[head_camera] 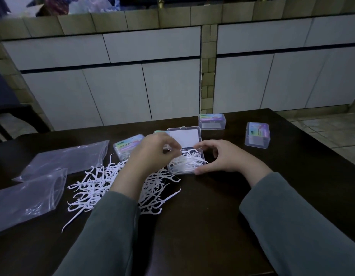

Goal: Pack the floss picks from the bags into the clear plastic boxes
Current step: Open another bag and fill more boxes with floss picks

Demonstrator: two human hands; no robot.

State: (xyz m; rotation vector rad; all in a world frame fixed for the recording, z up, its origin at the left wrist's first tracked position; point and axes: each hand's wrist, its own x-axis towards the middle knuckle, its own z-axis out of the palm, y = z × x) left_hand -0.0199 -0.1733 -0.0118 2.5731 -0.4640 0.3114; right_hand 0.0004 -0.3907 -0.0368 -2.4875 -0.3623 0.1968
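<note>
Nearest you, the loose pile of floss picks (104,186) sprawls on the table (202,216), pointing every way. Your left hand (150,154) pinches picks over the open box (187,162); your right hand (226,158) cups its right end, fingers curved. Its long axis runs left-right; the crisscrossed picks heaped inside could block the lid (184,137).

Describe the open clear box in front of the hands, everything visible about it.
The open box is a small rectangular case of clear plastic, with its hinged lid raised at the far side. White floss picks fill the base in a loose heap. It sits on the dark table. The right hand curls round its right end, and the left hand pinches picks above it.
</note>
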